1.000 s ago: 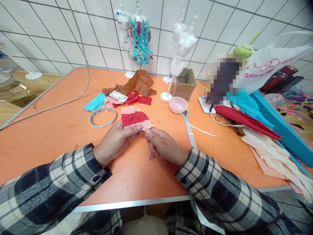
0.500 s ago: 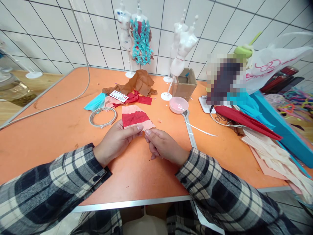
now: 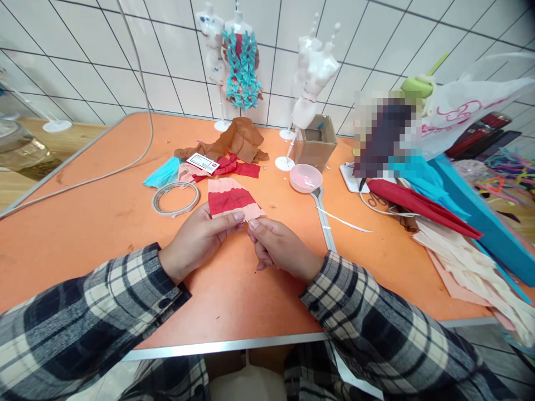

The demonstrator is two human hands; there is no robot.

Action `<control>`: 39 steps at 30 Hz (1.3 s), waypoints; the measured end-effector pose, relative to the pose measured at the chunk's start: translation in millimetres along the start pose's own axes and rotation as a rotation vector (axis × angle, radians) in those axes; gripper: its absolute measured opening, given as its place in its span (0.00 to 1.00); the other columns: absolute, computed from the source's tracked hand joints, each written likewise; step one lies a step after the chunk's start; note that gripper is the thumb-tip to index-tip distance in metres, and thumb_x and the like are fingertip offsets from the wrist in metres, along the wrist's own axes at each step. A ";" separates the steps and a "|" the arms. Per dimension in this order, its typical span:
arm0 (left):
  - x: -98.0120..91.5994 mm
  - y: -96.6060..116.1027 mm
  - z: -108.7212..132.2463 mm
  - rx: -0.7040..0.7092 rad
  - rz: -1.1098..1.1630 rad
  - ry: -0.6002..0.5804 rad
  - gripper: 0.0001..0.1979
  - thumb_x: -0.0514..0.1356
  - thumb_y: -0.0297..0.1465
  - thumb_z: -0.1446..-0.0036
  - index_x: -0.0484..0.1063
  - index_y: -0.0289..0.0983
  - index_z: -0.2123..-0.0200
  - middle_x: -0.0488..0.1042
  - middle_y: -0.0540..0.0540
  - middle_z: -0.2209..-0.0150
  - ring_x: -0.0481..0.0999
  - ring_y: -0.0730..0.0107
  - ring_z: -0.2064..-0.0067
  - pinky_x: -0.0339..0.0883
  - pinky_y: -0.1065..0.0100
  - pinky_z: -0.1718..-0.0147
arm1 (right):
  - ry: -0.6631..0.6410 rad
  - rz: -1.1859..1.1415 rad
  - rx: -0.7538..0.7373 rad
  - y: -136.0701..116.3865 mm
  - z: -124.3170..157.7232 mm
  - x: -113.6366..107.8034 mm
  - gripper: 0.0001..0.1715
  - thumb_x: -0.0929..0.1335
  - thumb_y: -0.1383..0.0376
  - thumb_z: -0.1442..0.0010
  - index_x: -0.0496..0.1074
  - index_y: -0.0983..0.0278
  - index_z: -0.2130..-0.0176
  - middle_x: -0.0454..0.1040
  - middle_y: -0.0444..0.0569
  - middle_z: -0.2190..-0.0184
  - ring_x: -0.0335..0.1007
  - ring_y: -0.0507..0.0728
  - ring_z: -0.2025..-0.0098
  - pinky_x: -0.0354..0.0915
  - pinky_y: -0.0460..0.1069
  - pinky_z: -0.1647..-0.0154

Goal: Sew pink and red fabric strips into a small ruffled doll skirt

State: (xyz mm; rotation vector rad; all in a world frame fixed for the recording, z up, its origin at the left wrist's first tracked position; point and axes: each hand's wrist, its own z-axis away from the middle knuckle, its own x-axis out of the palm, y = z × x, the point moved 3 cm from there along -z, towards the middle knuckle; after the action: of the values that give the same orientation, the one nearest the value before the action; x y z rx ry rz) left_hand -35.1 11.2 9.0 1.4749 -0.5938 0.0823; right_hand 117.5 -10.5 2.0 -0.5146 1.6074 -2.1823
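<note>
A piece of pink and red crepe paper is held up over the middle of the table. My left hand is closed on it, the thumb lying across its lower pink edge. My right hand pinches at the paper's lower right corner, thumb against forefinger, close to the left fingertips. Something small and white shows between the two hands, too small to name. Left of the paper lies a roll of tape. Behind are red paper strips and crumpled brown paper.
A pink bowl sits on a grey strap-like strip to the right. White mini mannequins and a cardboard box stand by the wall. A white cable crosses the left side. Folded paper lies far right.
Almost nothing differs. Both hands keep their hold on the paper, and the whole view has shifted very slightly.
</note>
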 end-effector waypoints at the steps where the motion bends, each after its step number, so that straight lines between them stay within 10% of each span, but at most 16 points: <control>1: -0.1 -0.1 0.0 -0.002 0.004 0.006 0.05 0.70 0.27 0.41 0.84 0.36 0.60 0.84 0.44 0.59 0.82 0.65 0.57 0.77 0.66 0.53 | 0.000 -0.001 -0.002 0.5 -0.3 -0.1 0.20 0.59 0.54 0.25 0.58 0.59 0.68 0.58 0.32 0.88 0.52 0.47 0.86 0.70 0.44 0.78; 26: -4.6 0.5 -0.7 -0.062 0.154 0.198 0.07 0.73 0.24 0.50 0.82 0.35 0.66 0.82 0.47 0.66 0.79 0.70 0.66 0.76 0.71 0.64 | 0.074 -0.019 -0.144 -4.3 4.4 -5.6 0.21 0.62 0.48 0.31 0.62 0.60 0.67 0.56 0.32 0.86 0.51 0.47 0.85 0.69 0.44 0.79; 39: 0.1 1.6 -0.6 -0.074 0.092 0.070 0.03 0.72 0.26 0.46 0.83 0.34 0.67 0.82 0.46 0.68 0.79 0.70 0.67 0.76 0.72 0.64 | 0.042 0.119 -0.089 2.6 2.1 -4.6 0.22 0.55 0.50 0.25 0.61 0.60 0.65 0.64 0.35 0.87 0.56 0.48 0.88 0.56 0.41 0.87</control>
State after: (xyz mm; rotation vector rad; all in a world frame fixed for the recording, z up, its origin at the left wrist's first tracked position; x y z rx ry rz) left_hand -35.5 12.0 10.5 1.3678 -0.6018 0.1814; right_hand 122.8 -10.7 -0.1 -0.3904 1.7176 -2.0553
